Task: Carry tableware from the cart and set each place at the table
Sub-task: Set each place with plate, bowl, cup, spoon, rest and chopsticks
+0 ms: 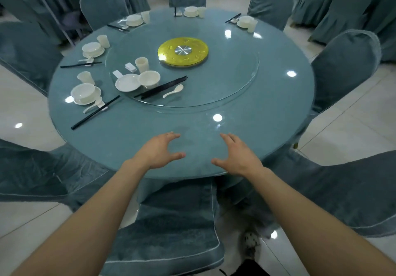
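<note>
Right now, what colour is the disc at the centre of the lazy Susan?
Yellow-gold, with a silver metal hub in the middle of the disc. The head view shows it clearly.

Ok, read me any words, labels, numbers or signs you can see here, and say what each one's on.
None can be read.
The yellow disc carries faint raised marks, too blurred to read.
No print shows on the white bowl, plate or cup on the glass turntable.
</note>
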